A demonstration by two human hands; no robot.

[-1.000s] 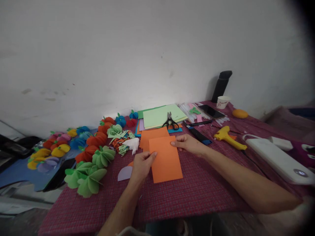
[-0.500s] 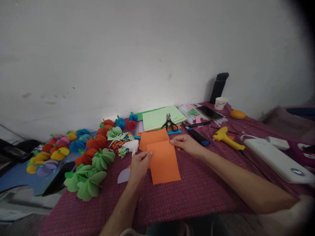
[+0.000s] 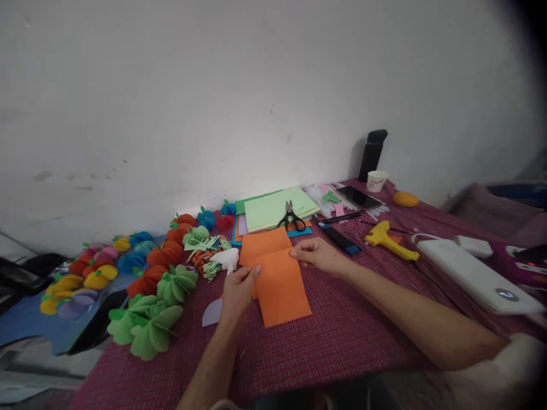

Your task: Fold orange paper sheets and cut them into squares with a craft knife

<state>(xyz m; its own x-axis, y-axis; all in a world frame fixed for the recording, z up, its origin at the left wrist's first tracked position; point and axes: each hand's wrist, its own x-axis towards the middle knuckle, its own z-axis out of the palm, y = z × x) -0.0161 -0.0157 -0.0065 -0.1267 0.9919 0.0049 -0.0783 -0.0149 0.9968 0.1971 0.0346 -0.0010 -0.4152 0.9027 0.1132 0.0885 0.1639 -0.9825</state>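
An orange paper sheet (image 3: 280,287) lies on the red checked tablecloth (image 3: 342,341), partly over a second orange sheet (image 3: 262,242) behind it. My left hand (image 3: 237,290) pinches its upper left corner. My right hand (image 3: 316,253) pinches its upper right corner. Both hands have fingers closed on the paper's top edge.
Black scissors (image 3: 290,219) rest on a light green paper stack (image 3: 273,205). Green, orange, blue and yellow paper pumpkins (image 3: 149,319) crowd the left. A yellow glue gun (image 3: 387,239), phone (image 3: 356,196), paper cup (image 3: 376,180), black bottle (image 3: 371,152) and white box (image 3: 474,273) lie right.
The orange sheet and both hands have shifted slightly left and down in view; the grip on its top corners is unchanged.
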